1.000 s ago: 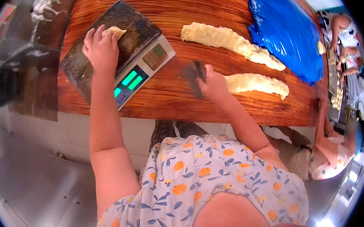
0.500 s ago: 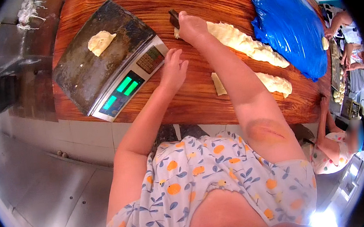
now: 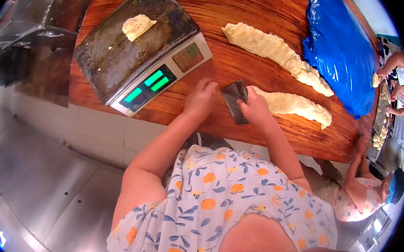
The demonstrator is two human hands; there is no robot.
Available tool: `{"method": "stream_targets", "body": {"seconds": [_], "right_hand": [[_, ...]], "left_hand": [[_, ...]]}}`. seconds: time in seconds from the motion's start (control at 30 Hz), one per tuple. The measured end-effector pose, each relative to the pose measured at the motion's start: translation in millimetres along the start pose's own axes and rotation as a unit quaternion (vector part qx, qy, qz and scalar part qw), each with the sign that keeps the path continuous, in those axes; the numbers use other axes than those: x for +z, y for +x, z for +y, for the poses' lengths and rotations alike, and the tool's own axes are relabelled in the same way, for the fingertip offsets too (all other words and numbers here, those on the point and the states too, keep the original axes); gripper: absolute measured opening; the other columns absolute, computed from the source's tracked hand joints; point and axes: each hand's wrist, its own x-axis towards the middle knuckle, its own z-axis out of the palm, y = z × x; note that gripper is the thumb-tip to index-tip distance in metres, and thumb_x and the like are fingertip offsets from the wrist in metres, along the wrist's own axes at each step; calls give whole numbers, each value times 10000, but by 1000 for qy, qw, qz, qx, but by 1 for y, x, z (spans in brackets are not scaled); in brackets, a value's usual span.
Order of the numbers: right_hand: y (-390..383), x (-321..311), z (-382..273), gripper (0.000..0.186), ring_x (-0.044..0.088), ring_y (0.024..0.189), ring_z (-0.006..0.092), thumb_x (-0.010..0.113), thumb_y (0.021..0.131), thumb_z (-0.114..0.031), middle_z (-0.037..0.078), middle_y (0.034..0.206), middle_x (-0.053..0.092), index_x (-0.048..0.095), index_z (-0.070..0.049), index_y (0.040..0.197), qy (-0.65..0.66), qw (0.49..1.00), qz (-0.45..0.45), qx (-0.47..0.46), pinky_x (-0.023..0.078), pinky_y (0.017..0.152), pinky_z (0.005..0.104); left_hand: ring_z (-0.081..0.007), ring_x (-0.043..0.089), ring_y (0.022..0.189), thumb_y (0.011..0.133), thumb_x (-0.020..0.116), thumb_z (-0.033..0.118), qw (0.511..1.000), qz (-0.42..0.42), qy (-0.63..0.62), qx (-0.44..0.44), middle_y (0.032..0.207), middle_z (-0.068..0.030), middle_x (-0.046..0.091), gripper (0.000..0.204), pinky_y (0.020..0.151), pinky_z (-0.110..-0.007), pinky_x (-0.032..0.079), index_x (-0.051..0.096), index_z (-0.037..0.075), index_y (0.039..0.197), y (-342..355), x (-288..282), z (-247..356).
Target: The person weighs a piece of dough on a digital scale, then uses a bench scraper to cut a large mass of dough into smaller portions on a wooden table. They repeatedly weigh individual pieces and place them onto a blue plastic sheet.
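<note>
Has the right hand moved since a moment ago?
Yes, down the view: the right hand went from the farther dough strip to the nearer strip.

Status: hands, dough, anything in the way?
Left hand near scale, blurred. Right hand gripping dark scraper. Dough piece on scale, nothing covering it.

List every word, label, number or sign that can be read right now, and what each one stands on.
Shirt: small dark lettering on the front; wording not copied here.
Scale, display: glowing green blocks, too washed out to read as numbers.
Scale, square panel beside the display: its markings are too small to read.
Scraper and blue plastic: no text to make out.
</note>
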Motion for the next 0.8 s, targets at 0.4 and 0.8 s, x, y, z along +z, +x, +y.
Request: {"method": "stream_targets", "body": {"seconds": [0.4, 0.8], "right_hand": [[9, 0, -38, 384, 629, 776, 467, 655, 851, -209, 261, 777, 643, 484, -5, 1128, -11, 994, 63, -89, 491, 656, 521], [24, 28, -62, 251, 672, 704, 408, 610, 849, -141, 219, 737, 667, 464, 0, 998, -149, 978, 31, -144, 524, 634, 497]], "left_hand": [[-301, 651, 831, 812, 724, 88, 990, 108, -42, -76, 963, -146, 662, 263, 704, -386, 523, 660, 32, 1061, -23, -5, -13], [-344, 635, 832, 785, 724, 83, 988, 139, 67, -18, 929, -131, 633, 182, 729, -407, 526, 661, 63, 955, -27, -11, -8]]}}
